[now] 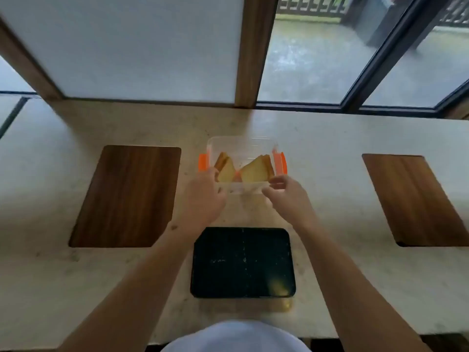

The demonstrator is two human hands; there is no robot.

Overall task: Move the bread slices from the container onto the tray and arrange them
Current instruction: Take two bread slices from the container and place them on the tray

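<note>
Left hand [203,196] grip hidden at container [241,148] corner, right hand [286,191] loosely open, bread slices [253,170] blurred.

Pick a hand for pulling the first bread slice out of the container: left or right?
Right, marginally. The right hand has fingers open at the container rim beside the larger bread stack; the left hand seems to grip the near corner, steadying it.

Triangular bread slices [245,168] lean inside clear container [241,148] beyond empty black tray [243,262].
</note>
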